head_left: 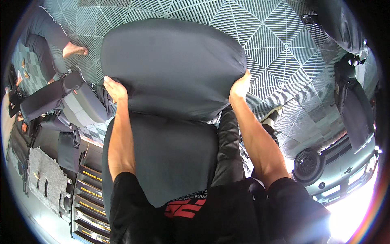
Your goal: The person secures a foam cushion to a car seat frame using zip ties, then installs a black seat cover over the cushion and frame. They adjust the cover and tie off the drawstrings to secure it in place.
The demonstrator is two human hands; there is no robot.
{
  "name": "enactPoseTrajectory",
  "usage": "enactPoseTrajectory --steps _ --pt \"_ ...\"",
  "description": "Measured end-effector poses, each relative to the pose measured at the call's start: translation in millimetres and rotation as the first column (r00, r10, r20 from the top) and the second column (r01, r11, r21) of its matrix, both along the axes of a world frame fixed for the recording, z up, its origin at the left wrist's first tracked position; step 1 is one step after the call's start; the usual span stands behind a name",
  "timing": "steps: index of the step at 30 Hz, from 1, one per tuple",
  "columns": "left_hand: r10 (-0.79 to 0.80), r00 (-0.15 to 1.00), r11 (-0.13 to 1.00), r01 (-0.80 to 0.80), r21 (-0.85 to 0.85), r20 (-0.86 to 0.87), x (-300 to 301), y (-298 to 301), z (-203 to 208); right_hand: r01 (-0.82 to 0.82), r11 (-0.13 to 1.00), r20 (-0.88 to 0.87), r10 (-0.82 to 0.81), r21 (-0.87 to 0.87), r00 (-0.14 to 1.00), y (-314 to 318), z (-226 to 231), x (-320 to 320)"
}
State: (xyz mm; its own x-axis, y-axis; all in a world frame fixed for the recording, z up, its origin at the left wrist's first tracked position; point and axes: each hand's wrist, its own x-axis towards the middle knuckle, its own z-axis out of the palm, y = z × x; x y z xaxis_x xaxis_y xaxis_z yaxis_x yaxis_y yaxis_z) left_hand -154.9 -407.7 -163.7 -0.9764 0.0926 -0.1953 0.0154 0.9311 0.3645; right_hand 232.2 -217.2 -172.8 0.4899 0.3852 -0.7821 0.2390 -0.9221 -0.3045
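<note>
A dark grey car seat stands right in front of me, its broad backrest (170, 61) at the far side and its flat seat cushion (174, 154) nearer to my body. Smooth, stretchy fabric, a seat cover (170, 95), lies over the backrest, with slight creases toward its lower corners. My left hand (116, 90) grips the left edge of this cover, low on the backrest. At the opposite edge, my right hand (240, 86) holds the cover at about the same height. The fingertips of both hands are partly hidden behind the edges.
Grey ribbed floor tiles (280, 49) surround the seat. Other car seats stand at the left (77, 97) and the right (353, 101). Another person's bare foot (75, 50) shows at upper left. A rack (89, 195) is at lower left, and a car with a black wheel (308, 166) at right.
</note>
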Motion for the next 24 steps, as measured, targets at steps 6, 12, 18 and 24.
enactPoseTrajectory --steps 6,12,18,24 --pt "0.053 0.992 0.978 -0.075 -0.192 -0.116 8 -18 15 -0.765 0.614 0.077 0.768 0.196 0.636 78 15 -21" --pt "0.934 0.19 0.21 -0.977 -0.036 0.304 218 22 -2 -0.891 0.424 0.189 0.899 -0.161 0.394 104 25 -79" --pt "0.779 0.626 0.599 -0.761 -0.249 -0.037 327 -6 -70 -0.952 0.281 0.188 0.948 -0.121 0.256 117 -2 -75" --pt "0.974 -0.009 0.062 -0.95 -0.307 0.225 298 -8 -22 -0.974 -0.028 0.032 0.999 0.224 -0.021 145 -5 -123"
